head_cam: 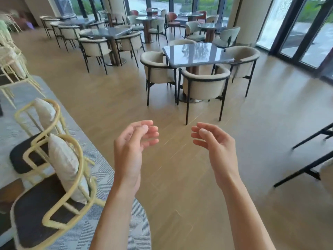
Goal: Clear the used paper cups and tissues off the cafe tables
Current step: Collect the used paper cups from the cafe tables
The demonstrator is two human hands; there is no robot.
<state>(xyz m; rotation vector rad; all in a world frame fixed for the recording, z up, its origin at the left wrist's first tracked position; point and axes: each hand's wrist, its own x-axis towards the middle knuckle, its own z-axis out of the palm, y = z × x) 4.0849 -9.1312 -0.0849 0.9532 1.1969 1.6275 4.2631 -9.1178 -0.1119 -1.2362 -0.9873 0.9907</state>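
The fingers (pixel 151 134) of the left hand (pixel 131 147) are loosely curled and slightly spread, with the thumb laid near the forefinger; nothing is held between them. The fingers (pixel 198 136) of the right hand (pixel 214 147) are likewise relaxed and a little apart, and nothing is gripped. Both hands are raised in front of the body, palms turned toward each other, well apart, over the bare wooden floor (pixel 180 177). Both forearms are bare and are seen reaching in from the bottom edge.

No paper cup or tissue can be made out anywhere in view, so the place of the task's things cannot be told. The nearest counter (pixel 196 53), a glossy grey square top on a dark pedestal, is seen ahead and slightly to the right of the hands, well apart from them, and only reflections are shown on it. It is ringed by beige tub chairs (pixel 203 85) on thin black legs. Further counters of the same kind, with like chairs, are set behind it toward the tall windows (pixel 306 33).

To the left, two pale yellow framed chairs (pixel 54 177) with dark seats and light cushions are placed on a grey patterned rug (pixel 108 168). At the right edge, black chair legs (pixel 306 168) are partly shown.
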